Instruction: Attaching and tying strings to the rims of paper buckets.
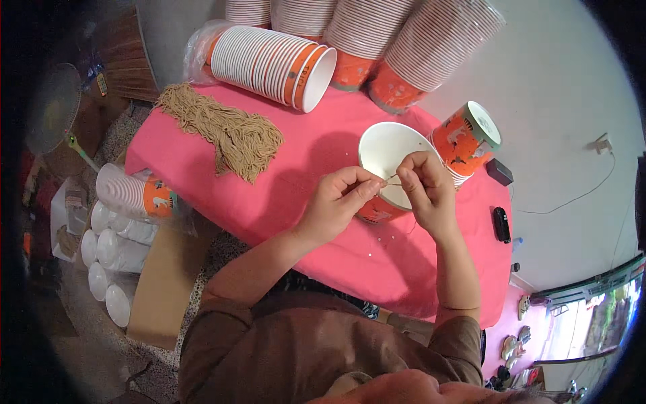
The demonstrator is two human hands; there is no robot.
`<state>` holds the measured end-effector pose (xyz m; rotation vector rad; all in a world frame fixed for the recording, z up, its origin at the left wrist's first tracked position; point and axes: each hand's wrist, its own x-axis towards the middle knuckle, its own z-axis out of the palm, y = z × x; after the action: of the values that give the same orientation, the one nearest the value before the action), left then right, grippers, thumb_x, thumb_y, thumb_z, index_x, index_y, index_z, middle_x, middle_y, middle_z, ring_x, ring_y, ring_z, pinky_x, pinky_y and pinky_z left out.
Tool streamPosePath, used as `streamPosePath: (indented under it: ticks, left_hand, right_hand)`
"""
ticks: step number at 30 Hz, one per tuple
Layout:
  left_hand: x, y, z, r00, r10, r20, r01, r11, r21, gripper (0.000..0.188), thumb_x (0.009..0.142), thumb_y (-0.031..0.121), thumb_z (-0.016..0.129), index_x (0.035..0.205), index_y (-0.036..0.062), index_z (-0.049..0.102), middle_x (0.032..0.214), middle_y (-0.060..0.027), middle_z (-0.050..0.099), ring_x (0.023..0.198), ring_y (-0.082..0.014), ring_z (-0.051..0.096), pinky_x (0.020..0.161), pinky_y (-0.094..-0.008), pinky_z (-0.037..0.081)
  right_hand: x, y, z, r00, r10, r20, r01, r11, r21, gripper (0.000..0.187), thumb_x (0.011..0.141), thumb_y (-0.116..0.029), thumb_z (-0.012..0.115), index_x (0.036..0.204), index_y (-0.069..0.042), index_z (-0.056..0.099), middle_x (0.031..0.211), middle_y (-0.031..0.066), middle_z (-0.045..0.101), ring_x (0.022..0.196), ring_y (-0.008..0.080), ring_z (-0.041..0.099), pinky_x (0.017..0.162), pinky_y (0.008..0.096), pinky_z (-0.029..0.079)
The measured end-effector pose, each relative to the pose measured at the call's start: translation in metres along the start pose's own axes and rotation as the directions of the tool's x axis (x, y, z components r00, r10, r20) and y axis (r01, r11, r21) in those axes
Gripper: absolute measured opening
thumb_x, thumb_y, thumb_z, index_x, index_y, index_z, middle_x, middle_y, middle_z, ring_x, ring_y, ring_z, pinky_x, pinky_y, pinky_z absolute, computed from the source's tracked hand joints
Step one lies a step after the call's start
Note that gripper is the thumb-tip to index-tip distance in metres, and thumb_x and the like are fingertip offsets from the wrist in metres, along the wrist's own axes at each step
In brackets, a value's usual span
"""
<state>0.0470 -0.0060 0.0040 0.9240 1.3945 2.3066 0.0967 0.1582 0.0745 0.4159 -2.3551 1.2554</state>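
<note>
A paper tub [385,145], white inside and orange outside, stands on the pink tablecloth in front of me. Over its near rim, my left hand [340,202] and my right hand [429,192] face each other with fingertips pinched. Between them runs a thin brown string [392,182], gripped at both sides. Fingers cover where the string enters the tub, if it does. A bundle of tan strings [235,138] lies loose to the left of the hands. Small white bits [379,244] are scattered on the cloth near the tub.
A stack of nested tubs [269,64] lies behind, with wrapped upright stacks [417,54] against the wall. More tubs [464,138] stand upside down at right, beside a dark box [499,172] and a black object [501,225]. A cardboard box [161,283] with wrapped tubs sits lower left.
</note>
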Motion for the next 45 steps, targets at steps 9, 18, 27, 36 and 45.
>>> streamPosePath:
  ticks: [9, 18, 27, 36, 45]
  left_hand:
    - [-0.002, -0.003, -0.003, 0.994, -0.058, -0.095, 0.042, 0.986, -0.159, 0.018, 0.098, 0.015, 0.053, 0.100, 0.0000, 0.061, 0.086, 0.0026, 0.060, 0.076, -0.0027, 0.053, 0.067, -0.0182, 0.044]
    - [-0.003, -0.001, -0.005, 0.984, -0.164, -0.064, 0.148, 0.969, -0.196, 0.018, 0.097, 0.018, 0.055, 0.101, 0.0027, 0.063, 0.070, 0.0080, 0.050, 0.056, 0.0011, 0.035, 0.047, -0.0174, 0.026]
    - [-0.006, -0.003, -0.007, 0.987, -0.154, -0.036, 0.142, 0.964, -0.223, 0.016, 0.096, 0.012, 0.054, 0.103, 0.0008, 0.063, 0.081, 0.0046, 0.059, 0.064, 0.0005, 0.045, 0.055, -0.0161, 0.035]
    - [-0.001, -0.001, 0.000, 0.988, -0.085, -0.126, 0.078, 0.995, -0.055, 0.014, 0.094, 0.013, 0.056, 0.100, 0.0035, 0.064, 0.074, 0.0063, 0.053, 0.053, 0.0010, 0.033, 0.045, -0.0171, 0.024]
    - [-0.002, -0.005, -0.002, 0.969, -0.191, -0.158, 0.149, 0.958, -0.244, 0.015, 0.095, 0.017, 0.057, 0.098, 0.0045, 0.063, 0.071, 0.0062, 0.050, 0.051, 0.0000, 0.032, 0.044, -0.0176, 0.023]
  right_hand:
    - [-0.001, -0.008, -0.016, 0.961, 0.133, 0.241, -0.127, 0.991, -0.037, 0.012, 0.089, -0.006, 0.063, 0.099, -0.002, 0.060, 0.072, -0.0042, 0.054, 0.064, 0.0017, 0.047, 0.056, 0.0189, 0.036]
    - [0.001, -0.002, -0.009, 0.992, -0.026, 0.120, 0.043, 0.989, -0.143, 0.003, 0.085, -0.001, 0.064, 0.088, -0.001, 0.062, 0.063, 0.0058, 0.059, 0.052, 0.0076, 0.052, 0.048, 0.0241, 0.040]
    - [0.001, -0.003, -0.006, 0.999, -0.022, 0.049, 0.027, 0.993, -0.112, 0.003, 0.086, -0.001, 0.062, 0.088, 0.000, 0.061, 0.066, 0.0042, 0.059, 0.056, 0.0064, 0.053, 0.050, 0.0229, 0.041]
    - [0.002, 0.002, -0.008, 0.998, -0.016, 0.057, 0.025, 0.988, -0.153, 0.003, 0.087, -0.004, 0.062, 0.087, -0.001, 0.060, 0.067, 0.0029, 0.058, 0.054, 0.0061, 0.050, 0.049, 0.0225, 0.039]
    - [-0.002, 0.000, -0.007, 0.996, 0.015, 0.088, -0.004, 0.993, -0.122, 0.003, 0.086, -0.002, 0.062, 0.088, -0.001, 0.060, 0.067, 0.0028, 0.058, 0.054, 0.0062, 0.051, 0.049, 0.0231, 0.040]
